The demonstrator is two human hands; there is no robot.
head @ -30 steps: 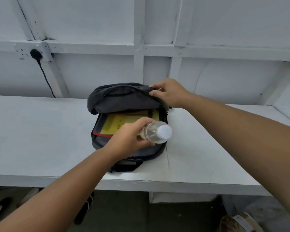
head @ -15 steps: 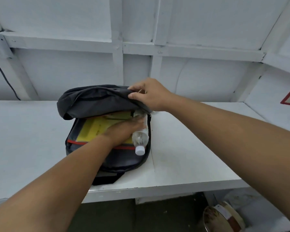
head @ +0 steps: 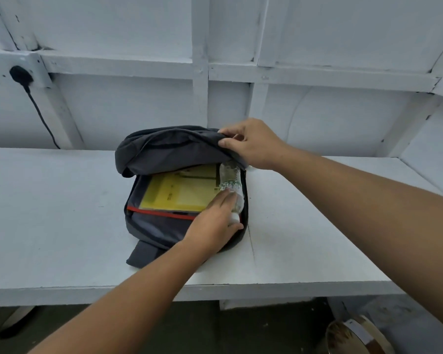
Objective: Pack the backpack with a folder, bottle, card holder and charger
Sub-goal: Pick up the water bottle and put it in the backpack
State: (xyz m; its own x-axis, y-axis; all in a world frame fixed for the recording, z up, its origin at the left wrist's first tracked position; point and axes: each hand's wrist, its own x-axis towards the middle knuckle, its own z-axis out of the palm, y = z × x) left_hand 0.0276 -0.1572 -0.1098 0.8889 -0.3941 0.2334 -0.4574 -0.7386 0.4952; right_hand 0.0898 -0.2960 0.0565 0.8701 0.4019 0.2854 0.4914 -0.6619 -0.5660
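Backpack (head: 164, 226) lies open on the table (head: 49, 226); right hand (head: 253, 144) pinches its flap up; left hand (head: 215, 223), fingers loosely curled, rests on the bottle (head: 230, 182) inside beside the yellow folder (head: 182, 192).

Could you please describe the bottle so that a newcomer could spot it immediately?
Find the dark backpack lying open on the white table. Along its right inner edge, beside the yellow folder, lies the bottle: the only clear plastic item, under the left hand.
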